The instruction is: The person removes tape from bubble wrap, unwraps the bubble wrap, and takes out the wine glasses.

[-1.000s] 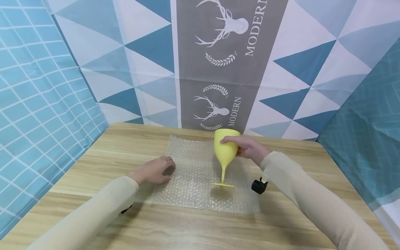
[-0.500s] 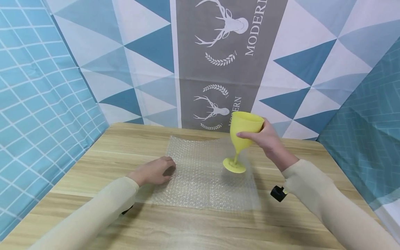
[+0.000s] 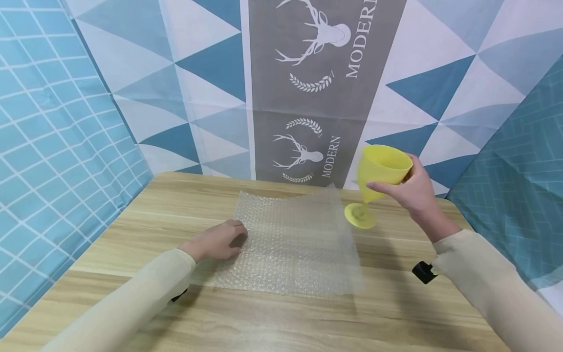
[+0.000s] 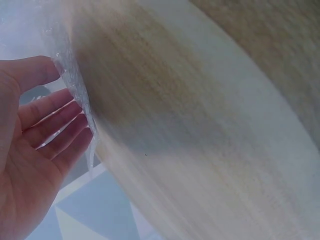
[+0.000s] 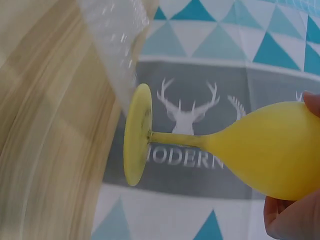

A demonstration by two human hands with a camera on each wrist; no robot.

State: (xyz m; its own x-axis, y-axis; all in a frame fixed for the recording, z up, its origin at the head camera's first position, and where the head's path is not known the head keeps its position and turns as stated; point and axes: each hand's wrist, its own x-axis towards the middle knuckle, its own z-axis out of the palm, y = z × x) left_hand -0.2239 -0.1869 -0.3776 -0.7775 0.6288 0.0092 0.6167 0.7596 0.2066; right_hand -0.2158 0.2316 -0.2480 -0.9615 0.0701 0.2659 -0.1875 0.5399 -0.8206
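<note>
My right hand (image 3: 418,193) grips a yellow plastic goblet (image 3: 380,168) by its bowl, thumb across the near side. It is raised over the right part of the table, tilted a little, with its mouth up. The right wrist view shows the goblet's stem (image 5: 177,139) and round foot (image 5: 137,135). A sheet of clear bubble wrap (image 3: 290,239) lies flat in the middle, its far right corner lifted. At its left edge, my left hand (image 3: 220,240) rests with loosely bent fingers; in the left wrist view its fingertips touch the bubble wrap (image 4: 75,82).
The wooden table (image 3: 264,322) spreads under both arms. A patterned cloth (image 3: 211,112) hangs upright behind its back edge. Blue tiled-print cloth (image 3: 57,137) stands on the left, and a teal one (image 3: 514,186) on the right.
My right hand has lifted the goblet off to the right and upward, from over the bubble wrap to past its right edge. The wrap's far right corner has risen. My left hand has stayed put.
</note>
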